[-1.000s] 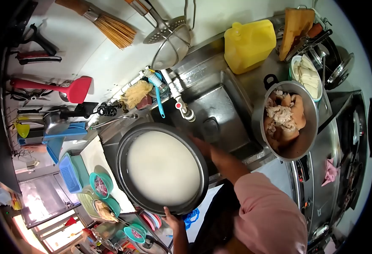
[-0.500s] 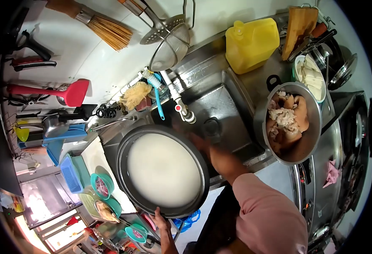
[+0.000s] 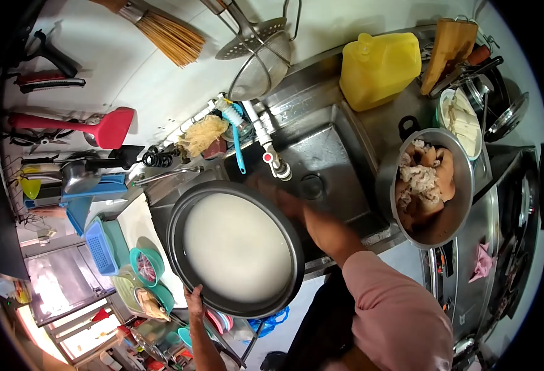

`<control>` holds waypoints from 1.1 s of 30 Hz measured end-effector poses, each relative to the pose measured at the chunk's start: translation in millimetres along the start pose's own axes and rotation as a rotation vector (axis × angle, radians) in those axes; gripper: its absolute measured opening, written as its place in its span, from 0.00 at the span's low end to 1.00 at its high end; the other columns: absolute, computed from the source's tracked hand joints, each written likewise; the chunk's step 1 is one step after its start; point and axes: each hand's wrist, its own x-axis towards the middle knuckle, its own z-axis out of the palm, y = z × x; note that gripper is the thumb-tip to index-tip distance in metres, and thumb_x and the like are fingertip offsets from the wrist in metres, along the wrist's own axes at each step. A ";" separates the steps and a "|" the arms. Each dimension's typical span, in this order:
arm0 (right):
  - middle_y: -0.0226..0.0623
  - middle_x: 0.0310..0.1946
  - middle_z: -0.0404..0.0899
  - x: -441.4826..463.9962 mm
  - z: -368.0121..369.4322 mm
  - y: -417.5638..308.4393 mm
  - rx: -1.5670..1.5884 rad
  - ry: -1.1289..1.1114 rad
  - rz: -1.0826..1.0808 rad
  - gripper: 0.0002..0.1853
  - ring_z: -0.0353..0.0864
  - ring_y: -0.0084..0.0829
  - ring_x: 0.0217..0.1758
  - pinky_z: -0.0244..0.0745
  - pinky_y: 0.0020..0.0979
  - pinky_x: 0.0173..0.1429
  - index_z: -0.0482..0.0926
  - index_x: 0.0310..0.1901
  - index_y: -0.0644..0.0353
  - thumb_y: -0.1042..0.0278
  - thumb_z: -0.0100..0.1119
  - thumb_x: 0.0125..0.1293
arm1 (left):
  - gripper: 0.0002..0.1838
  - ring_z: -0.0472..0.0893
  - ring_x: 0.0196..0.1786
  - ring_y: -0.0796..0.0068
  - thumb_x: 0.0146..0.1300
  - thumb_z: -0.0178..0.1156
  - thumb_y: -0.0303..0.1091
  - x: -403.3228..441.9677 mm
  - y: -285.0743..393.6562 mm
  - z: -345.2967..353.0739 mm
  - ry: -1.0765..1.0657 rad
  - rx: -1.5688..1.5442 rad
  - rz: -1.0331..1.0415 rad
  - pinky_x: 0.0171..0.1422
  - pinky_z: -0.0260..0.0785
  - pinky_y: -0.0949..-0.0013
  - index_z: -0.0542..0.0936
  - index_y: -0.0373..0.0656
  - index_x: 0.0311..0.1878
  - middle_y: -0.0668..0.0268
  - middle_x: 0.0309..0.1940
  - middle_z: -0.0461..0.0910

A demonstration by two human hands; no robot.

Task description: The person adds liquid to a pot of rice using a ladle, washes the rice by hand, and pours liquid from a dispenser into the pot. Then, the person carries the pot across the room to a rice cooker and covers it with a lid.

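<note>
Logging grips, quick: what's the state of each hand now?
Left hand: holding the dark basin at its rim.
Right hand: blurred beside the dark basin; cannot tell.

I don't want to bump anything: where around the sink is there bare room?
The sink basin is bare between the faucet and the metal pot, as is a strip of steel counter between that pot and the yellow jug. It is crowded around the cutting board, the tub and the lid. The dark pot and the right hand crowd the sink's left.
</note>
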 end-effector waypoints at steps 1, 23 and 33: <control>0.38 0.56 0.80 -2.1 9.6 -0.7 0.023 -0.010 -0.010 0.25 0.78 0.34 0.58 0.73 0.38 0.64 0.75 0.62 0.59 0.50 0.52 0.73 | 0.25 0.76 0.48 0.73 0.59 0.61 0.25 3.8 7.1 0.5 -0.010 0.013 -0.006 0.56 0.69 0.67 0.72 0.42 0.62 0.70 0.48 0.78; 0.40 0.56 0.81 -68.2 18.1 14.2 0.439 0.034 0.590 0.27 0.80 0.37 0.57 0.72 0.42 0.65 0.79 0.58 0.58 0.42 0.48 0.73 | 0.38 0.69 0.66 0.64 0.59 0.64 0.21 -151.9 -42.7 160.8 0.460 -0.421 -0.018 0.72 0.61 0.58 0.56 0.47 0.70 0.61 0.67 0.66; 0.40 0.56 0.80 -42.5 -14.8 10.3 0.277 -0.059 0.354 0.28 0.79 0.36 0.58 0.72 0.42 0.65 0.78 0.59 0.57 0.42 0.48 0.73 | 0.34 0.74 0.55 0.65 0.56 0.65 0.23 -103.5 -36.4 73.0 0.243 -0.041 0.006 0.62 0.68 0.62 0.63 0.44 0.66 0.61 0.55 0.74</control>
